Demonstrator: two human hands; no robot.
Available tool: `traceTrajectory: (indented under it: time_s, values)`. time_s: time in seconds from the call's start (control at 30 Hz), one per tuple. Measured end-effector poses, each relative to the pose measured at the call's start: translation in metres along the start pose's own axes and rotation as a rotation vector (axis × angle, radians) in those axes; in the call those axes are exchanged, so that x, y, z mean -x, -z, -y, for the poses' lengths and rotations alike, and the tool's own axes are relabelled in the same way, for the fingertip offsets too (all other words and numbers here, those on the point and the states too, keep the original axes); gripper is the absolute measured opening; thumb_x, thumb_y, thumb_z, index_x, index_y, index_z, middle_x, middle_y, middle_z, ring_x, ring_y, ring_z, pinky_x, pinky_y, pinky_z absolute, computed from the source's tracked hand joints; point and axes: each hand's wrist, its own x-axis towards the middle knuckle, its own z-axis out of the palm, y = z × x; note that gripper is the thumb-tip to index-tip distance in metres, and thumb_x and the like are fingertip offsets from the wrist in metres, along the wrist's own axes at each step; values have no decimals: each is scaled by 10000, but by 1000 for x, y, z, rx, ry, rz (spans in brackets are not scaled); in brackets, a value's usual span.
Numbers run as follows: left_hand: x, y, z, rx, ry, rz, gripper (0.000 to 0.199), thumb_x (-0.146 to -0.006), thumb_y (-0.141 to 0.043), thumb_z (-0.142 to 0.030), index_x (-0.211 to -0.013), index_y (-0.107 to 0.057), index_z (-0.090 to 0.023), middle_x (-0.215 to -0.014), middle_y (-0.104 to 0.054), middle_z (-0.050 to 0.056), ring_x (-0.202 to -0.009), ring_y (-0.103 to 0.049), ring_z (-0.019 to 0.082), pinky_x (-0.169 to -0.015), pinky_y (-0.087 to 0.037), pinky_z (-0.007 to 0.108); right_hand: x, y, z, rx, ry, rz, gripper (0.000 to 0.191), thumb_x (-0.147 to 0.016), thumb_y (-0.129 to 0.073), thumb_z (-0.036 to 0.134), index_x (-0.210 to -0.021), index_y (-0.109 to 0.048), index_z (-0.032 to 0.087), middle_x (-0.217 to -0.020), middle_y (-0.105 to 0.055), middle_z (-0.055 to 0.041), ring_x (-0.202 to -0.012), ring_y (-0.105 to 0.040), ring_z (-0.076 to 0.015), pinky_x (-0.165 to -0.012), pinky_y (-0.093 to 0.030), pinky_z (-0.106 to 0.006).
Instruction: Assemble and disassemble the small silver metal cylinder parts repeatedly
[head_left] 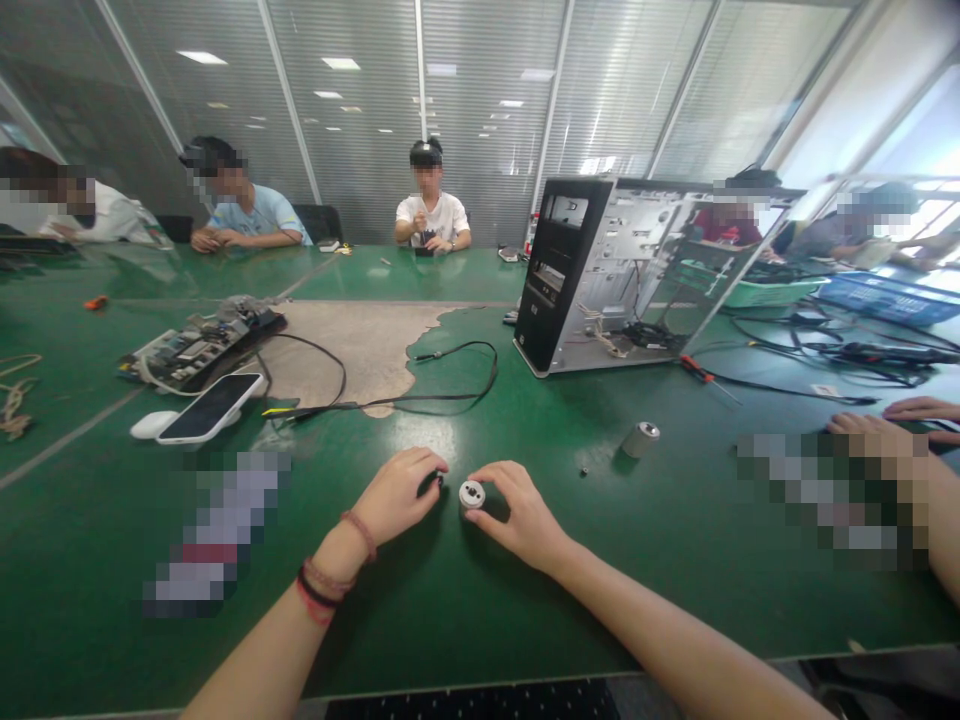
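Note:
My right hand (521,515) grips a small silver metal cylinder (472,496) between thumb and fingers; its top face has dark holes. Just left of it, my left hand (401,492) has its fingertips closed on a tiny dark piece (439,481), too small to name. The hands are close but apart, low over the green table (420,620). A second metal cylinder (641,440) stands to the right, with a tiny dark part (583,471) between it and my right hand.
An open computer case (547,290) stands at the back right, near a screwdriver (697,368). Left are a phone (211,408), a circuit assembly (202,345) and a black cable (450,398). Another person's hand (877,440) rests at the right. Several people sit around the table.

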Motion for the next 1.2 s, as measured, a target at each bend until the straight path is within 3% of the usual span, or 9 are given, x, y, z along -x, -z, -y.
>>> traceTrajectory:
  time_s: [0.17, 0.3, 0.53, 0.7, 0.8, 0.9, 1.07, 1.2]
  values:
    - [0, 1, -1, 8, 3, 2, 192, -812, -474, -134, -946, -602, -184, -932, -632, 57, -891, -568, 204, -820, -452, 323, 2, 4, 3, 54, 133, 3, 332, -793, -623, 320, -1097, -524, 230, -1029, -612, -86, -985, -547, -249, -892, -404, -431]
    - [1, 0, 0, 9, -5, -10, 192, -807, -474, -136, -937, -605, -189, -917, -634, 52, -879, -573, 198, -807, -459, 316, 3, 17, -2, 110, 139, -93, 317, -804, -605, 326, -1099, -529, 236, -1038, -610, -93, -1009, -545, -259, -885, -419, -436]
    - [2, -1, 0, 5, -18, -15, 188, -805, -466, -125, -920, -599, -190, -910, -633, 50, -863, -570, 196, -808, -453, 321, 0, 95, -17, 283, -92, -497, 243, -811, -583, 373, -999, -557, 222, -994, -601, -86, -968, -544, -253, -878, -421, -406]
    - [3, 0, 0, 7, -8, -12, 195, -800, -465, -121, -925, -597, -193, -904, -629, 48, -866, -568, 197, -802, -449, 315, 30, 134, -56, 362, -282, -677, 320, -775, -574, 466, -939, -571, 191, -934, -598, -74, -861, -561, -234, -818, -430, -382]
    - [3, -1, 1, 8, -3, -6, 193, -799, -469, -123, -925, -597, -193, -904, -629, 47, -861, -568, 198, -808, -446, 321, 58, 141, -89, 358, -438, -662, 383, -754, -558, 506, -963, -562, 185, -939, -605, -75, -822, -577, -233, -771, -445, -378]
    - [3, -2, 1, 2, -4, 4, 190, -805, -467, -123, -926, -596, -192, -911, -630, 45, -865, -570, 199, -824, -441, 327, 80, 148, -113, 476, -506, -541, 405, -722, -575, 520, -944, -578, 181, -943, -607, -85, -851, -570, -253, -782, -438, -389]
    - [1, -3, 1, -22, -2, 33, 186, -820, -454, -125, -930, -592, -186, -931, -632, 50, -877, -568, 201, -839, -435, 333, 91, 157, -127, 578, -561, -412, 391, -732, -544, 526, -908, -591, 180, -912, -605, -88, -879, -560, -263, -806, -424, -390]
    - [0, -4, 1, -38, -4, 49, 180, -824, -455, -128, -928, -589, -186, -933, -631, 48, -876, -566, 197, -831, -438, 328, 94, 157, -133, 543, -629, -401, 400, -753, -499, 529, -932, -579, 180, -921, -609, -85, -879, -570, -256, -803, -420, -378]
